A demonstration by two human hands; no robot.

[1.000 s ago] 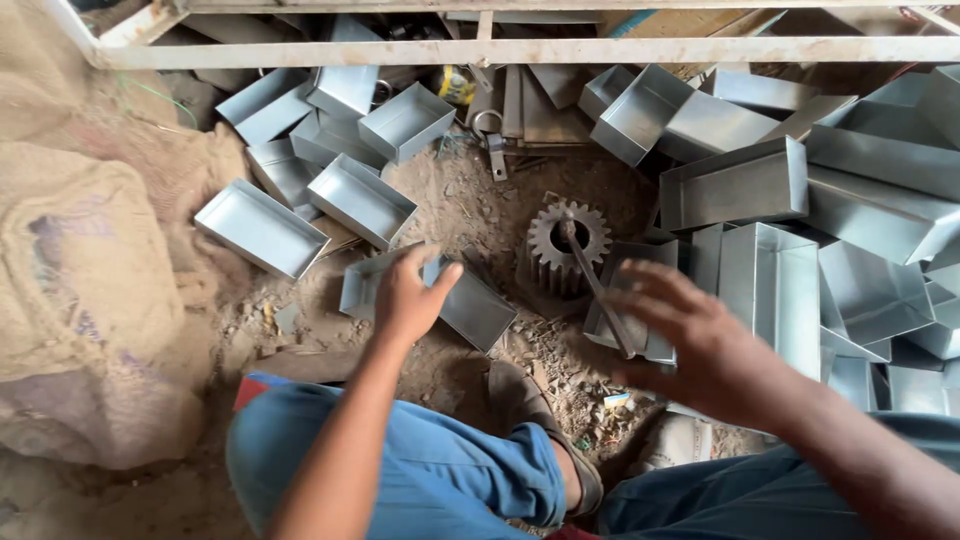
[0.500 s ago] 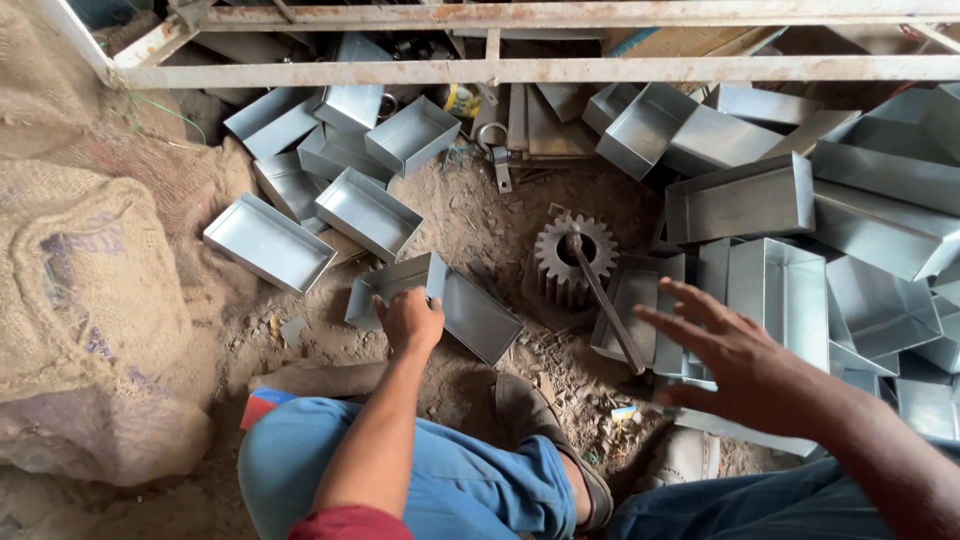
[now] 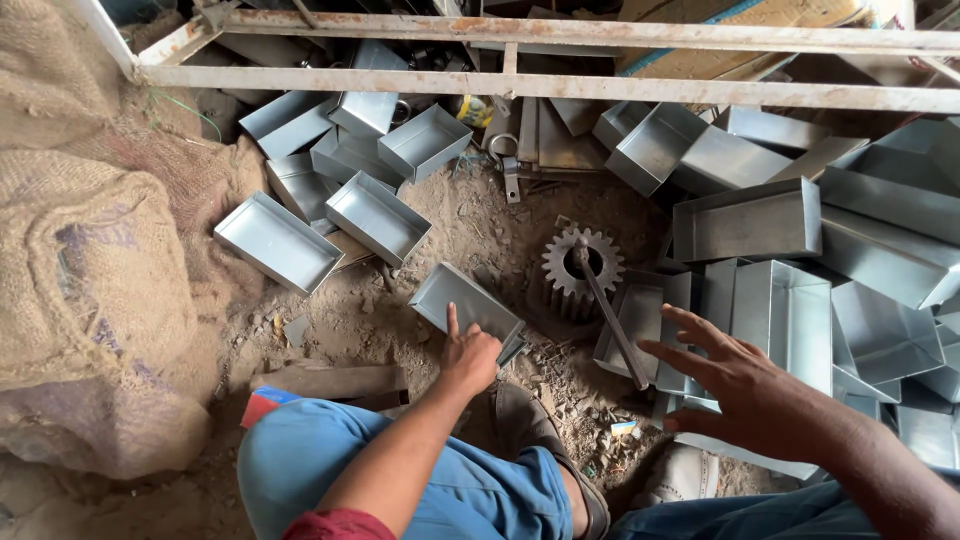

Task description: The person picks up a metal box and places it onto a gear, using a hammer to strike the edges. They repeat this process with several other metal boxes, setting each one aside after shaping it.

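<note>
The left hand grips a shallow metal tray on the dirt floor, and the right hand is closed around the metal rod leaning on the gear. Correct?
Not quite. In the head view the right hand is open with its fingers spread, hovering beside the metal rod, not closed around it. The rest holds: the left hand grips a shallow metal tray on the dirt floor, and the rod leans on the gear.

We cannot see the near edge of the small metal tray (image 3: 465, 305) at centre frame; our left hand (image 3: 468, 358) covers it. The lower end of the iron rod (image 3: 608, 318) disappears behind our right hand (image 3: 755, 395). The burlap sack (image 3: 85, 300) is cut off by the left edge, the stacked trays (image 3: 890, 260) by the right. A yellow object (image 3: 476, 110) under the rail is too small to identify.
</note>
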